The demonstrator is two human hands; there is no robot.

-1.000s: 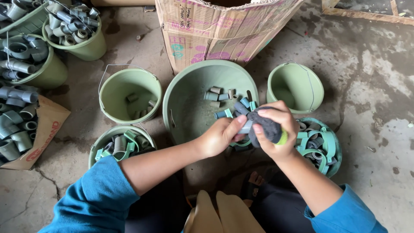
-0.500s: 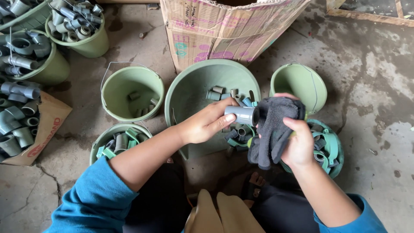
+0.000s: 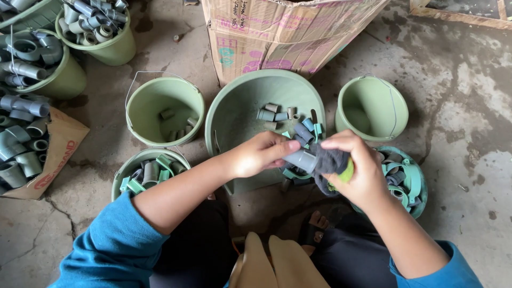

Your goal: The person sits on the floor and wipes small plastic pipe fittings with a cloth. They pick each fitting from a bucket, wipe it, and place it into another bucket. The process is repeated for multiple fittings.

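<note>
We are crouched over a cracked, stained concrete floor (image 3: pixel 458 101) crowded with green pails and grey plastic pipe fittings. Nearest to us, our knees and a pair of pale glove-like shapes sit at the bottom edge. Just above them our left hand (image 3: pixel 256 156) pinches one end of a short grey pipe coupling (image 3: pixel 301 159), fingers closed on it, while our right hand (image 3: pixel 357 166) is clenched around a dark cloth (image 3: pixel 328 162) wrapped over the coupling's other end; a bit of yellow-green shows in that fist, and we cannot tell what it is. The coupling hangs in the air just over the near rim of the wide green basin (image 3: pixel 240 106).

Below our left forearm stands a small bucket (image 3: pixel 121 181) of mixed grey and teal pieces; under our right hand sits a teal bucket (image 3: pixel 418 184) of rings. Farther off, the basin holds a scatter of couplings, flanked by a nearly empty pail (image 3: pixel 144 101) with a few pieces and an empty pail (image 3: pixel 392 101). Beyond lie a tilted cardboard box (image 3: pixel 277 32) and, far left, pails of elbow fittings (image 3: pixel 24 64).

The risk we judge: the pinch on the coupling is shallow, so a hard twist of the cloth could pop it loose onto the floor or into the wrong bucket.
</note>
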